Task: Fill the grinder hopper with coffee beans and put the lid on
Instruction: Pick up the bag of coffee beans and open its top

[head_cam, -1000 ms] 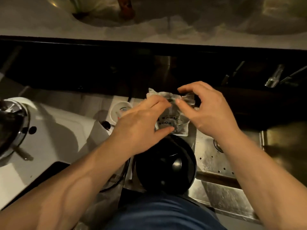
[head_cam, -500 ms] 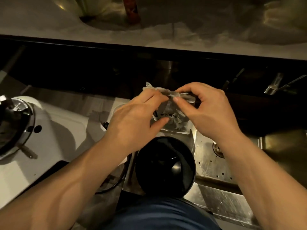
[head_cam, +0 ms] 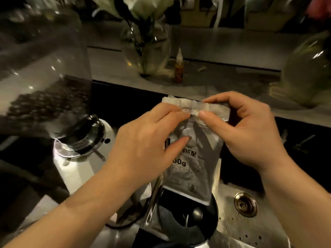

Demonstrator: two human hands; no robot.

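Left hand (head_cam: 143, 147) and right hand (head_cam: 250, 133) both pinch the crimped top edge of the bag (head_cam: 193, 158), fingertips nearly meeting at its middle, thumbs on the near face. Bag hangs upright over a black lid (head_cam: 188, 217) that lies on the steel counter (head_cam: 250, 226) by a drain (head_cam: 245, 204).

Hopper (head_cam: 44, 77), left, sits on the grinder (head_cam: 78, 158), part full of beans (top edge out of view).

Step, as judged: opening the bag; seal looks unbroken. Next calls for pulling the two sides apart or tearing, without scattering beans, then carrying the bag left to the hopper. Lid goes on last.
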